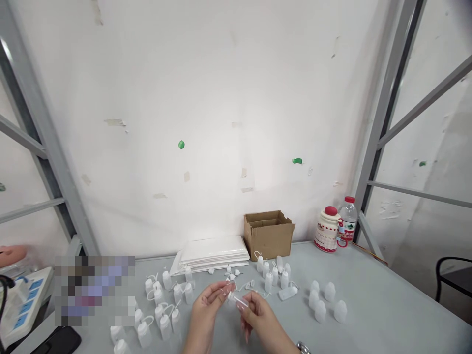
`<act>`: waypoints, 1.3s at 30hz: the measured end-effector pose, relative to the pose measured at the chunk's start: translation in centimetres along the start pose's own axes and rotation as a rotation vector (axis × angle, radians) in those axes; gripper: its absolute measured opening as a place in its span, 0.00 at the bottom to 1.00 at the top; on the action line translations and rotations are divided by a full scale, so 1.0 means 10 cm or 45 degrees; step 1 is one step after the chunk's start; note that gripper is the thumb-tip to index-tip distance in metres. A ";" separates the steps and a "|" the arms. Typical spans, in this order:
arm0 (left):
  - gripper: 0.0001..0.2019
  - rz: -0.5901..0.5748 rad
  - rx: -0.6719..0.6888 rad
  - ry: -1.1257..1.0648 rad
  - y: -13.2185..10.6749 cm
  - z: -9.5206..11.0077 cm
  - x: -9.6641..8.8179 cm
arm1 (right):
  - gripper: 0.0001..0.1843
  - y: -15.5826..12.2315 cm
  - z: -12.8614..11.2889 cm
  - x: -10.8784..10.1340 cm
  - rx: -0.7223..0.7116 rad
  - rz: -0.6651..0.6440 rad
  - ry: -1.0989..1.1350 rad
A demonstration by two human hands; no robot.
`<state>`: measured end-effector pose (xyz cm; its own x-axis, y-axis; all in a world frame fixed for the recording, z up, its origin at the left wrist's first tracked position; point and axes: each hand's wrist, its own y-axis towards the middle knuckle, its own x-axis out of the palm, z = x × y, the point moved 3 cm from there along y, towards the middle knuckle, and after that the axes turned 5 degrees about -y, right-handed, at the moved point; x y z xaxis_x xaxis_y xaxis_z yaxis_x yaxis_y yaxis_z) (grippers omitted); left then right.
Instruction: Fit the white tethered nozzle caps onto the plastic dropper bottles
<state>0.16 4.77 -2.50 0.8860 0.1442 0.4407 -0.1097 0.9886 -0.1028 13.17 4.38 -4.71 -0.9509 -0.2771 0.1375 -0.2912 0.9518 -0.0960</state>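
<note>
My left hand and my right hand meet low in the middle of the view, over a grey table. Both pinch a small white plastic bottle between their fingertips. Left of my hands stand several small white bottles with looped caps. Another group of such bottles stands just beyond my right hand. Several bottles without caps sit further right. Small white cap pieces lie scattered behind my hands.
An open cardboard box stands against the white wall, beside a stack of white bags. A patterned mug with a red lid and a water bottle sit at the back right. A black phone lies at the lower left.
</note>
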 end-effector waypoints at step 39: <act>0.12 -0.044 -0.055 0.437 0.02 0.12 -0.01 | 0.08 -0.18 -0.14 -0.01 -0.342 0.067 -1.099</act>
<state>-0.49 4.96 -1.52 0.9895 0.0810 0.1197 -0.0647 0.9889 -0.1338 13.91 2.89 -3.20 -0.7415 -0.1317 -0.6579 -0.3142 0.9346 0.1671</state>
